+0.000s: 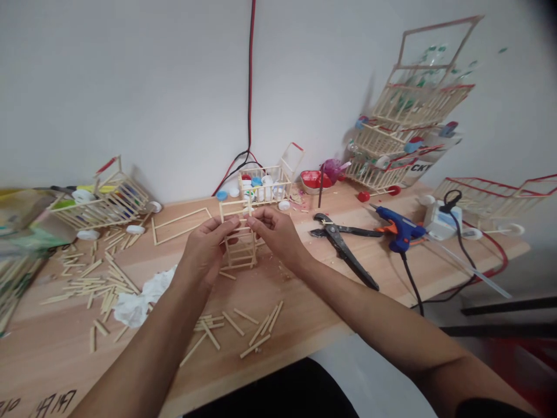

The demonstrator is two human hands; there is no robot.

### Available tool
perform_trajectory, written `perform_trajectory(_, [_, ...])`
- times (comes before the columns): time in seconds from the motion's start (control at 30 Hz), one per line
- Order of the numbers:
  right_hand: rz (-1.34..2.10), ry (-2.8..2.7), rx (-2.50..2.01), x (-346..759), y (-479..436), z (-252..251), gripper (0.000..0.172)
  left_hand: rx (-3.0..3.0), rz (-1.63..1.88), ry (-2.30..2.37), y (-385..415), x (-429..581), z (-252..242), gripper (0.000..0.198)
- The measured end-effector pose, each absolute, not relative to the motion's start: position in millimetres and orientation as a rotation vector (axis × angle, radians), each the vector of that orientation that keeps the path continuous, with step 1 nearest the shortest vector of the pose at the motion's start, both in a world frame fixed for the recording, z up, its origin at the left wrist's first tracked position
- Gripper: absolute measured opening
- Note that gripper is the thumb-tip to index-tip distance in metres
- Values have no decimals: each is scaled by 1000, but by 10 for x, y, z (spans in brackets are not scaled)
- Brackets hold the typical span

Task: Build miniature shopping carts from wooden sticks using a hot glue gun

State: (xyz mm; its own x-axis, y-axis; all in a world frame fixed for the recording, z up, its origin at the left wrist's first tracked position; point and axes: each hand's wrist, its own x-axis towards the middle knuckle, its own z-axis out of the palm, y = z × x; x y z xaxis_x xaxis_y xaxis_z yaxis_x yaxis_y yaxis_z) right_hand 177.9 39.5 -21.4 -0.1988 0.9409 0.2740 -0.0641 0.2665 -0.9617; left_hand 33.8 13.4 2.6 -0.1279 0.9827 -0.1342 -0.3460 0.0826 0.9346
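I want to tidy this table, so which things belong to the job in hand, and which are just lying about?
Likely in the job:
small stick frame in the left hand and right hand
loose sticks
glue gun
black pliers-like tool

Probably just lying about:
crumpled white tissue
stacked stick carts
red-stained bowl

Down the pale grey wall (130, 75), a thin red-and-black cable (250, 75), branching near the light wooden tabletop (311, 313). Below, a small cart of pale sticks (285, 183) with a red handle, holding round plastic caps (256, 182) (blue, white and red among them). Just right, a shallow dish with glossy red contents (307, 190), beside a purple object (334, 169) too blurred to identify. Farther right, a stack of similar stick carts (404, 104). In front, black-handled cutters (343, 244) and a blue-and-orange glue gun (402, 232). At left, a crumpled white tissue (139, 302).
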Motion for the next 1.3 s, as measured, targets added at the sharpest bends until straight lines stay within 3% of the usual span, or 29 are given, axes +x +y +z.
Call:
perform_trajectory(0.17, [1166, -1468, -840, 1764, 369, -199, 22, 758, 1420, 1128, 98, 344, 9, 35])
perform_trajectory(0.7, [1236, -1444, -832, 1745, 379, -240, 23, 631, 1562, 1063, 77, 461, 14, 23])
perform_trajectory(1.3, [1275, -1439, -788, 1749, 360, -217, 23, 688, 1582, 1092, 44, 474, 6, 23])
